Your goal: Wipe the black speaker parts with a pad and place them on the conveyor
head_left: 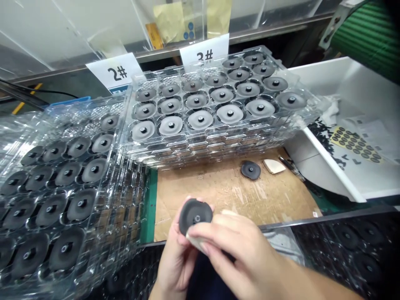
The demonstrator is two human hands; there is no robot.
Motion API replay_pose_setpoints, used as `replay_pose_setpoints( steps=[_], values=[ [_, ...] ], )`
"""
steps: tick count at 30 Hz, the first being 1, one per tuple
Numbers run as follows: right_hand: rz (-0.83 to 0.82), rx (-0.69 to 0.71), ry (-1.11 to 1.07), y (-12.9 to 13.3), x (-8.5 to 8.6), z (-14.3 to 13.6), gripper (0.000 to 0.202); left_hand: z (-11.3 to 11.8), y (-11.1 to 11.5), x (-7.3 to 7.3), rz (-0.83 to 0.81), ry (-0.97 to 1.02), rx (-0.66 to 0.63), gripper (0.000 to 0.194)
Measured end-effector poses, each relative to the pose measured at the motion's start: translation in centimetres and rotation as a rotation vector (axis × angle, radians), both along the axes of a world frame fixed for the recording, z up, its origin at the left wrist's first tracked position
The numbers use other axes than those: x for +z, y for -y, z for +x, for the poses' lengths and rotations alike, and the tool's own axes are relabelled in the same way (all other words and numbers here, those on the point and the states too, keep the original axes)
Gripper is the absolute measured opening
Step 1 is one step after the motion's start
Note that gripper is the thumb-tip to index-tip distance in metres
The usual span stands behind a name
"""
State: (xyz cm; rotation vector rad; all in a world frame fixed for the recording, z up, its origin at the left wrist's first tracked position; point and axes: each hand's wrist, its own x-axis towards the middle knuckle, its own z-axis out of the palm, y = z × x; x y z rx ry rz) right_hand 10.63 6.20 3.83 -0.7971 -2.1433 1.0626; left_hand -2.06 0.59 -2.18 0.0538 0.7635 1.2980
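Note:
My left hand (175,250) is closed around a dark grey rounded disc (194,209) with a small post at its centre, tilted up towards me. In my right hand (240,246) a pale, flat pad (196,241) is pinched between the fingers and pressed against the disc's lower edge. My fingers cover much of the pad, so its full shape is hidden. A similar dark disc (250,170) lies on the brown board (225,187) beyond my hands, and beside it rests a cream wedge-shaped piece (274,166).
Stacked clear plastic trays (200,143) of dark discs stand behind the board, with another stack (103,196) at left. A white bin (331,83) at right holds black scraps and a yellow sticker sheet (356,143). A green ribbed hose (365,37) hangs at upper right.

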Motion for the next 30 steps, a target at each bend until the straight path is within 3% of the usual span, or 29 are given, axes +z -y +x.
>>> replay_pose_setpoints(
  steps=[2, 5, 7, 10, 14, 15, 18, 20, 23, 25, 30],
  values=[
    [-0.029, 0.007, 0.059, -0.2, -0.2, -0.4, 0.022, 0.1, 0.0, 0.2, -0.015, -0.046, 0.019, 0.054],
    [0.137, -0.147, 0.012, -0.5, -0.4, -0.6, 0.024, 0.3, 0.0, 0.7, -0.048, -0.06, -0.011, 0.044],
    [0.158, -0.1, -0.042, -0.3, -0.4, -0.1, 0.024, 0.2, 0.0, 1.0, -0.052, -0.052, -0.021, 0.043],
    [0.04, -0.012, 0.029, 0.4, -0.1, 1.7, 0.022, -0.3, 0.0, 1.0, -0.04, -0.051, -0.042, 0.059],
    [0.145, -0.228, 0.232, 0.2, 0.8, 3.1, 0.024, 0.2, -0.3, 1.2, -0.008, -0.02, -0.065, 0.065],
    [0.209, -0.198, 0.23, -0.2, 1.0, 3.0, 0.023, 0.4, -0.4, 1.3, -0.013, 0.009, -0.085, 0.059],
    [0.282, 0.096, 0.087, -2.1, 0.8, 2.3, 0.023, 0.7, -0.4, 1.9, 0.001, 0.089, -0.143, 0.041],
    [0.197, 0.113, -0.017, -3.3, -0.2, 2.4, 0.025, 0.4, -0.3, 2.0, 0.019, 0.112, -0.155, 0.041],
    [-0.039, -0.209, 0.011, -3.8, -3.1, 3.5, 0.024, -0.4, 0.1, 1.8, 0.023, 0.177, -0.173, 0.052],
    [-0.172, -0.328, 0.122, -2.8, -5.6, 4.5, 0.023, -0.8, 0.2, 1.5, 0.036, 0.235, -0.193, 0.055],
    [-0.266, -0.286, 0.272, 2.0, -10.9, 5.9, 0.026, -1.0, 0.1, 0.9, 0.045, 0.27, -0.255, 0.056]
  ],
)
